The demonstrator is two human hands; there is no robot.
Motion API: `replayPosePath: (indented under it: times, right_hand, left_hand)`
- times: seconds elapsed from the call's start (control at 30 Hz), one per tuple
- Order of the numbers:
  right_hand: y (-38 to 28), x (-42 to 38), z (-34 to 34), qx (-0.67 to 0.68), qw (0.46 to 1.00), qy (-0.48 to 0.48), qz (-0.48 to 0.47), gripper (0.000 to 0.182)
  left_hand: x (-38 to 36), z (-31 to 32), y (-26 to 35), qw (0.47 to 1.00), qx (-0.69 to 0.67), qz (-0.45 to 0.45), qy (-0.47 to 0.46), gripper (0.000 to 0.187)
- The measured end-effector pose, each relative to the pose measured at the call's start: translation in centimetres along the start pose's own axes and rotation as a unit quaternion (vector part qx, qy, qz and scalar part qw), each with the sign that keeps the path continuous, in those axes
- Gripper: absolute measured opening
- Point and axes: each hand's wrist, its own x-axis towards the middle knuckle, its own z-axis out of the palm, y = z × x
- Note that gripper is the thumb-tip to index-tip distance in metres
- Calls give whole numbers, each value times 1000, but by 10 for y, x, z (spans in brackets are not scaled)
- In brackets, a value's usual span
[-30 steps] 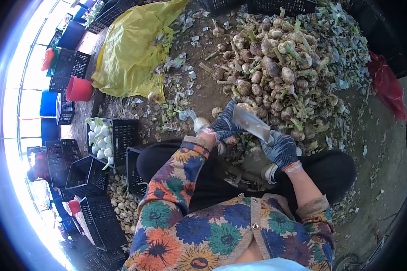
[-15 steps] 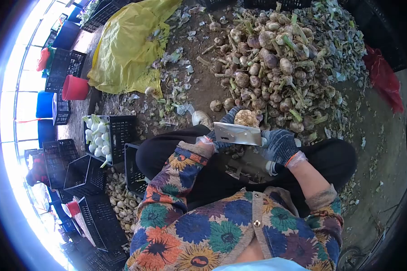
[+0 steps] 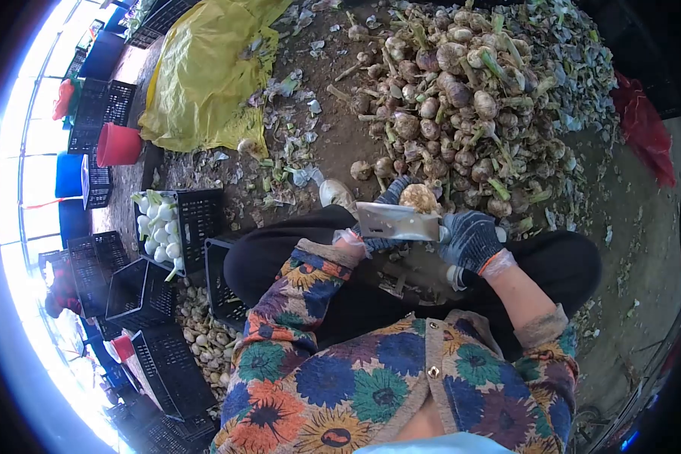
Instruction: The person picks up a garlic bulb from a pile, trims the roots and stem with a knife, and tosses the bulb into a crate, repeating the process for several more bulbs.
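Dirt floor (image 3: 628, 257) across most of the frame, strewn with leaf scraps (image 3: 583, 64); bright window wall along the left edge. Big heap of garlic bulbs (image 3: 454, 98) at upper centre-right, lower fringe just beyond the hands. Yellow plastic sheet (image 3: 200, 72) at upper left, red bag (image 3: 639, 125) by the right edge.

At centre, left hand (image 3: 388, 198), gloved: grip closed around a tan garlic bulb (image 3: 419, 198), rough face showing; fingers mostly hidden behind the blade. Right hand (image 3: 471, 240), also gloved: grip clenched on the handle end of a wide knife (image 3: 398, 222). Blade near level, long edges running left to right, across the front of the left hand and lower part of the bulb. Cannot tell whether touching the bulb.

Tight on the left: black crate (image 3: 221, 276) right beside the left knee (image 3: 268, 253), another crate (image 3: 203, 227) with white bulbs (image 3: 159, 227) just above, loose bulbs (image 3: 200, 333) below. Hands hemmed in between knees and heap. Widest stretch of floor at right, from right knee (image 3: 564, 265) to the dark frame edge, thinly littered.
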Motion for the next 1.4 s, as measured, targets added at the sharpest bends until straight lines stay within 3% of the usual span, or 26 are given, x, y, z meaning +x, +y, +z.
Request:
replayPosePath:
  times: [0.07, 0.1, 0.2, 0.33, 0.43, 0.53, 0.57, 0.6, 0.63, 0.67, 0.7, 0.73, 0.77, 0.8, 0.87, 0.97, 1.03, 1.07, 1.13, 1.23, 1.3, 1.37, 1.4]
  right_hand:
    - [4, 3, 0, 10, 1000, 9, -6, 32]
    - [8, 3, 6, 17, 1000, 17, -8, 32]
    - [17, 2, 13, 45, 998, 39, -4, 31]
    - [26, 8, 15, 59, 997, 44, -10, 29]
    - [42, 13, 32, 7, 997, 54, 46, 27]
    - [74, 16, 0, 37, 983, 141, 114, 23]
    - [54, 11, -5, 70, 968, 211, 121, 27]
    - [49, 1, 10, 106, 969, 200, 102, 27]
    - [50, 16, 19, 134, 965, 215, 71, 27]
    - [51, 30, 24, 163, 961, 221, 36, 28]
    - [34, 25, 10, 338, 928, 129, 83, 27]
    - [16, 19, 11, 498, 856, 89, 105, 26]
    - [-2, 11, 14, 642, 755, 55, 123, 25]
    - [-14, 6, 16, 764, 630, 22, 135, 24]
    - [-29, 2, 25, 789, 597, -66, 127, 22]
    - [-41, 3, 60, 835, 509, -149, 149, 22]
    - [-50, 1, 49, 847, 446, -195, 214, 18]
    - [-50, 2, 49, 855, 437, -197, 198, 19]
    - [-51, 5, 49, 870, 419, -203, 165, 20]
    - [-40, 21, 67, 909, 295, -241, 171, 17]
    - [-16, 39, 134, 860, 448, -207, 131, 16]
    - [-14, 40, 130, 818, 558, -125, 64, 15]
    - [-13, 40, 128, 789, 609, -79, 38, 15]
  left_hand:
    - [-2, 37, 16, 1000, 1, -25, 2, 53]
    - [-7, 50, 20, 996, 69, -23, 42, 53]
    - [0, 48, 28, 939, 342, 11, -25, 52]
    - [2, 58, 29, 942, 335, 32, -5, 57]
    - [-7, 73, 40, 936, 349, 31, 27, 64]
    - [-9, 94, 67, 935, 344, 41, 75, 70]
    - [-5, 96, 74, 908, 404, 62, 93, 72]
    - [-6, 92, 70, 856, 498, 80, 111, 81]
    - [-3, 111, 74, 802, 550, 209, 101, 59]
    - [7, 109, 83, 874, 414, 206, 147, 61]
    - [9, 103, 85, 926, 261, 186, 199, 64]
    - [12, 88, 83, 923, 220, 187, 253, 60]
    - [15, 73, 82, 915, 177, 192, 307, 55]
    - [17, 69, 84, 934, 83, 221, 268, 42]
    - [19, 55, 88, 935, -42, 211, 282, 33]
    - [17, 76, 92, 923, -79, 209, 313, 30]
    - [19, 79, 90, 921, -104, 193, 322, 32]
    - [19, 80, 89, 919, -116, 185, 327, 33]
    - [17, 81, 90, 941, -169, 148, 253, 36]
    - [12, 102, 62, 959, -146, 95, 223, 39]
    - [17, 106, 54, 966, -75, 96, 227, 39]
    - [14, 97, 53, 963, -3, 122, 239, 36]
    - [17, 77, 58, 932, -14, 74, 355, 26]
